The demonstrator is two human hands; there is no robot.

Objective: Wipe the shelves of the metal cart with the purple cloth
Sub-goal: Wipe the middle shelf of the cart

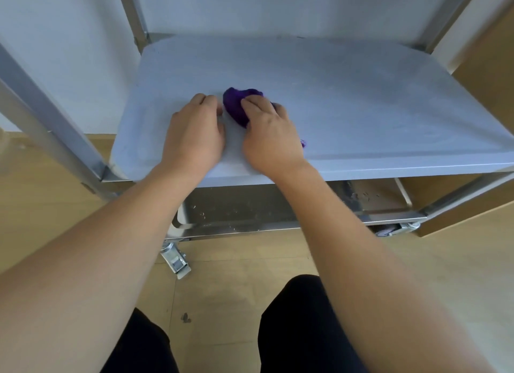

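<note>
The purple cloth (236, 106) is bunched up on the middle shelf (361, 99) of the metal cart, left of the shelf's centre. My right hand (271, 134) lies over the cloth's right part, fingers curled onto it, and a purple thread shows beside the wrist. My left hand (194, 133) rests on the shelf just left of the cloth, its curled fingertips close to the cloth's edge; whether they touch it I cannot tell.
The cart's bottom shelf (239, 211) shows below with specks on it. Angled metal posts (55, 116) frame the cart on the left. A locking caster (176, 261) stands on the wood floor. A wooden cabinet (489, 74) is at the right. My dark-clothed knees (292, 325) are at the bottom.
</note>
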